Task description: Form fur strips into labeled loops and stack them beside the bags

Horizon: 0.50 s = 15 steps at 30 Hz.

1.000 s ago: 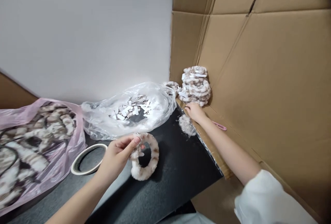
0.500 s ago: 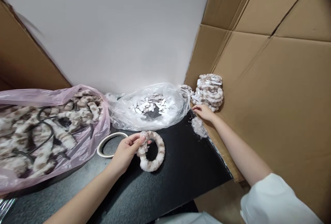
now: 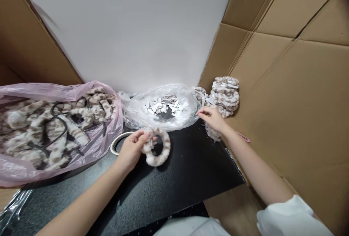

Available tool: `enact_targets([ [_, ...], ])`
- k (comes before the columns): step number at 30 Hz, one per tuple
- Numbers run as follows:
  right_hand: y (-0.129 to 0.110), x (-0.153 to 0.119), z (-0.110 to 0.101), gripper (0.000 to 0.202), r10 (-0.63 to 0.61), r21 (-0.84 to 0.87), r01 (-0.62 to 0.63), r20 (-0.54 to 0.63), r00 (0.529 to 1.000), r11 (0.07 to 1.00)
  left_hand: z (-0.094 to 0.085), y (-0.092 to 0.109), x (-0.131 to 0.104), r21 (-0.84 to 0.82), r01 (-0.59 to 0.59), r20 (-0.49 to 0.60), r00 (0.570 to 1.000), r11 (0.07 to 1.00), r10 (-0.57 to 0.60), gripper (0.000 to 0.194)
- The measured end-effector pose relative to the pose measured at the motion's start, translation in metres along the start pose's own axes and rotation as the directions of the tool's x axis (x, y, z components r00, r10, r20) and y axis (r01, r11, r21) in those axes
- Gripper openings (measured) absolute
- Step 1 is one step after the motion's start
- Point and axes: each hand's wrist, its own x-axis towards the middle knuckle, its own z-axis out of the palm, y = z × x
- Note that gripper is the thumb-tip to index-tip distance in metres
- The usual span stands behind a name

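Observation:
My left hand [image 3: 133, 148] pinches a fluffy white-and-brown ring [image 3: 165, 148] at its left side, above the dark table [image 3: 191, 167]. My right hand [image 3: 212, 118] has thumb and fingertips pressed together by the right edge of a clear plastic bag [image 3: 133, 110]; what they hold, if anything, is too small to make out. Inside that bag lie several small white tags [image 3: 158, 108]. Beyond my right hand, a stack of fluffy rings [image 3: 227, 96] with white tags leans near the cardboard.
A pink bag [image 3: 105, 152] full of fluffy pieces and dark cords lies at the left. A roll of tape [image 3: 113, 149] is behind my left hand. Cardboard walls [image 3: 300, 94] rise at the right. A pink item [image 3: 244, 137] lies beside my right forearm.
My right hand has moved slightly left, to the clear bag's edge. My left hand and the ring sit a little higher in view. The camera view has shifted, and a pink item now shows at right.

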Motion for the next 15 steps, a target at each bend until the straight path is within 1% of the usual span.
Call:
enact_targets([
  [1, -0.015, -0.004, 0.007, 0.023, -0.086, 0.064, 0.086, -0.001, 0.996, 0.994, -0.003, 0.004, 0.003, -0.016, -0.033, -0.044, 0.999, 0.999, 0.033, 0.042],
  [2, -0.029, -0.007, 0.014, 0.021, -0.184, 0.093, 0.182, 0.011, 0.983, 0.979, -0.007, 0.008, 0.005, -0.021, -0.060, -0.084, 0.995, 0.998, 0.058, 0.042],
  [3, -0.041, -0.009, 0.022, 0.018, -0.279, 0.070, 0.275, 0.050, 0.959, 0.959, -0.010, 0.012, 0.007, -0.012, -0.077, -0.114, 0.991, 0.997, 0.075, 0.042],
  [4, -0.053, -0.008, 0.030, 0.016, -0.353, 0.009, 0.355, 0.120, 0.928, 0.935, -0.012, 0.015, 0.008, 0.004, -0.089, -0.137, 0.987, 0.996, 0.089, 0.043],
  [6, -0.070, -0.001, 0.044, 0.013, -0.398, -0.168, 0.462, 0.309, 0.864, 0.871, -0.014, 0.018, 0.009, 0.041, -0.114, -0.151, 0.981, 0.993, 0.119, 0.044],
  [7, -0.076, 0.004, 0.049, 0.012, -0.403, -0.222, 0.510, 0.391, 0.827, 0.831, -0.014, 0.018, 0.008, 0.060, -0.122, -0.139, 0.982, 0.991, 0.129, 0.046],
  [8, -0.082, 0.012, 0.052, 0.011, -0.405, -0.249, 0.542, 0.440, 0.801, 0.803, -0.013, 0.018, 0.006, 0.078, -0.131, -0.119, 0.983, 0.988, 0.140, 0.048],
  [9, -0.086, 0.019, 0.054, 0.009, -0.416, -0.246, 0.564, 0.463, 0.783, 0.788, -0.013, 0.017, 0.005, 0.104, -0.129, -0.096, 0.986, 0.986, 0.139, 0.050],
  [10, -0.091, 0.028, 0.055, 0.009, -0.422, -0.227, 0.568, 0.470, 0.775, 0.791, -0.012, 0.015, 0.003, 0.131, -0.120, -0.065, 0.989, 0.984, 0.129, 0.051],
  [11, -0.095, 0.036, 0.055, 0.013, -0.417, -0.221, 0.559, 0.465, 0.781, 0.799, -0.011, 0.014, 0.002, 0.151, -0.137, -0.075, 0.986, 0.979, 0.149, 0.052],
  [13, -0.108, 0.052, 0.053, 0.024, -0.408, -0.201, 0.531, 0.441, 0.799, 0.823, -0.009, 0.011, -0.001, 0.198, -0.195, -0.081, 0.973, 0.961, 0.214, 0.052],
  [15, -0.125, 0.065, 0.053, 0.034, -0.409, -0.148, 0.500, 0.406, 0.817, 0.853, -0.006, 0.009, -0.004, 0.242, -0.252, -0.047, 0.962, 0.937, 0.270, 0.050],
])
